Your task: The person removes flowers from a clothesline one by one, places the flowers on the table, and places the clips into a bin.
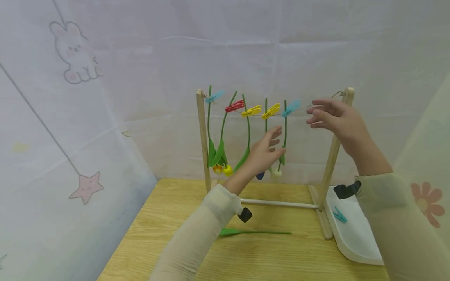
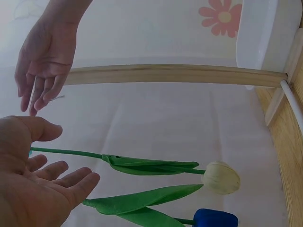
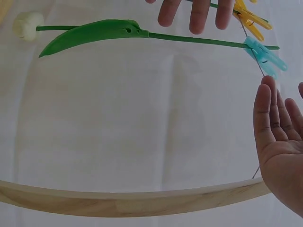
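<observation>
To the left of the left hand [image 1: 264, 151] stands a pale wooden post [image 1: 202, 136]; between them hang an orange-and-yellow artificial tulip [image 1: 211, 153] and a yellow artificial tulip [image 1: 219, 151], flowers down. Below that hand, a loose green stem with a leaf [image 1: 232, 232] lies on the wood-grain worktop [image 1: 168, 218], its long axis running sideways, its left end hidden by the sleeve. The left hand itself is relaxed with fingers apart, grasping nothing.

Just beyond and to the right of its fingers, the white artificial tulip [image 2: 151, 165] hangs upright with flower down; whether the hand touches its stem I cannot tell. A translucent blue plastic clothespin [image 1: 291, 108] clips the stem to the thin cord [image 1: 306, 107], between the two hands, above and right of the left one. The right hand [image 1: 334, 119] seems nearer to this clothespin: its fingertips point left and lie just beside it. That hand is released too, fingers loosely bent; contact with the cord is unclear.

Close on the right hand's right rises the other wooden post [image 1: 328, 171], limiting sideways room; the wider gap lies below-left, towards the white tulip. Below the right hand, a teal plastic clothespin [image 1: 339, 215] sits in a white tray [image 1: 358, 238].
</observation>
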{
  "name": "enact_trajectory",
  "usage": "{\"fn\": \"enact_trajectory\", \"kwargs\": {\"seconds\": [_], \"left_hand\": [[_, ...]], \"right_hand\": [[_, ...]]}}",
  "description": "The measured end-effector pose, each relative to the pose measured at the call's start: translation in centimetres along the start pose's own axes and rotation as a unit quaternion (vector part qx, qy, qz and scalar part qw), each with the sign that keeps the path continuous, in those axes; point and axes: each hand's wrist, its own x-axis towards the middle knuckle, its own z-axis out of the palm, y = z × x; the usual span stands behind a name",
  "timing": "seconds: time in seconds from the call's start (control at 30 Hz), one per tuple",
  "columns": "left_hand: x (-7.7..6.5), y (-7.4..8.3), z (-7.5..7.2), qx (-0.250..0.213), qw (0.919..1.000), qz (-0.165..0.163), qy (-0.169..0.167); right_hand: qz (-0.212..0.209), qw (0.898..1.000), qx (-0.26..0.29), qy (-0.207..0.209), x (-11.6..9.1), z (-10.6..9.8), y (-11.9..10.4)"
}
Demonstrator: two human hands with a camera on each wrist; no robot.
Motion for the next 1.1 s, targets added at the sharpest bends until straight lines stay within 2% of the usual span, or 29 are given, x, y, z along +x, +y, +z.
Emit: {"fn": "enact_trajectory", "kwargs": {"seconds": [0.23, 0.5, 0.6, 0.83, 1.1], "left_hand": [[0.9, -0.2, 0.0, -0.009, 0.9999, -0.005, 0.009], [1.5, -0.2, 0.1, -0.022, 0.9997, -0.008, 0.009], [1.6, -0.3, 0.2, -0.036, 0.9993, -0.006, 0.005], [1.9, -0.5, 0.7, -0.066, 0.9978, -0.006, -0.003], [2.5, -0.2, 1.1, -0.056, 0.9983, -0.013, 0.002]], "right_hand": [[0.025, 0.998, -0.051, 0.0, 0.8, 0.5, -0.8], [0.044, 0.995, -0.087, -0.029, 1.9, 1.8, -1.1], [0.055, 0.993, -0.099, -0.02, 2.1, 2.1, -1.1], [0.076, 0.991, -0.108, 0.002, 2.8, 2.9, -1.0], [0.083, 0.992, -0.097, 0.008, 3.4, 3.0, -0.9]]}}
